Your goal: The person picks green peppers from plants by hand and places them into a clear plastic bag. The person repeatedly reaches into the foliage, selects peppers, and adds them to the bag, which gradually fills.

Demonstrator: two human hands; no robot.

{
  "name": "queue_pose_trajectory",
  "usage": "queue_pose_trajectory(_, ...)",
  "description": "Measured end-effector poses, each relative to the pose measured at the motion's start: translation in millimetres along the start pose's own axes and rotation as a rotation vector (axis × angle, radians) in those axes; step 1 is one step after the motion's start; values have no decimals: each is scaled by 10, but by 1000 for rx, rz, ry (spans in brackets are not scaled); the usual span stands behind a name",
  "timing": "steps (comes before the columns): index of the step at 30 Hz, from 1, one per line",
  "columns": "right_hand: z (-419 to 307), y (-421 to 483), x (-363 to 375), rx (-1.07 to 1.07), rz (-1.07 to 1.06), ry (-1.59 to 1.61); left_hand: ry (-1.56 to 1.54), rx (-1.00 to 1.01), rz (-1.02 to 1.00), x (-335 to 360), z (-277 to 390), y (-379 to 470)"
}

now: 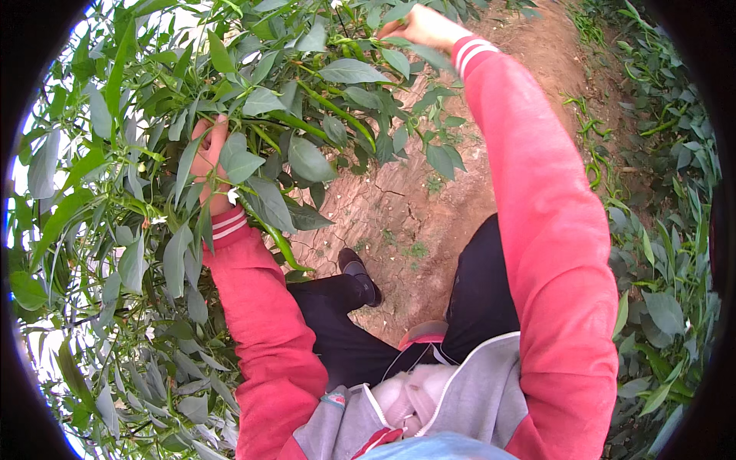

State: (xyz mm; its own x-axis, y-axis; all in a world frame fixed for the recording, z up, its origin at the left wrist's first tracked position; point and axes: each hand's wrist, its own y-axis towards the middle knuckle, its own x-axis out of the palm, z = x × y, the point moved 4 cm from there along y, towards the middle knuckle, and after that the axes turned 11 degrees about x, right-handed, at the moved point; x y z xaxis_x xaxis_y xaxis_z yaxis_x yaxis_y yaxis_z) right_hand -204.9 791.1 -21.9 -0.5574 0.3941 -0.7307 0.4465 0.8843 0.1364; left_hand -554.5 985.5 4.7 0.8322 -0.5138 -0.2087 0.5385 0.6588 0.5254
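My left hand (211, 155) reaches in among the leaves of a chili pepper plant (261, 103), its fingers partly covered by foliage; whether it grips a stem cannot be made out. Long green chili peppers (339, 112) hang to the right of this hand, and another pepper (282, 247) hangs below it, beside my left cuff. At the top, my right hand (417, 27) is bent at the plant's outer leaves, near several more peppers (351, 49). Leaves and the picture's blur hide its fingertips and anything between them.
Cracked reddish soil (402, 195) with small weeds runs between two plant rows. Picked-looking green peppers (592, 126) lie in a line on the ground at right, beside the other row (661, 310). My shoe (359, 276) stands on the soil below the plant.
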Motion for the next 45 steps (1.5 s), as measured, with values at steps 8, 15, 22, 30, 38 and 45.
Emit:
queue_pose_trajectory(8,-37,139,613,76,277,-12,16,74,31,11,20,47)
queue_pose_trajectory(15,-274,-86,253,-212,464,-413,13,58,63,97,128,14)
queue_pose_trajectory(22,-418,-120,126,47,68,525,-14,117,-3,4,-51,92)
queue_pose_trajectory(30,-651,198,254,-38,-9,585,37,82,-55,-27,-57,88)
queue_pose_trajectory(38,-790,203,174,329,139,220,-21,88,-29,16,-34,96)
queue_pose_trajectory(45,-1082,222,293,139,506,-464,-15,67,-36,-43,-142,152)
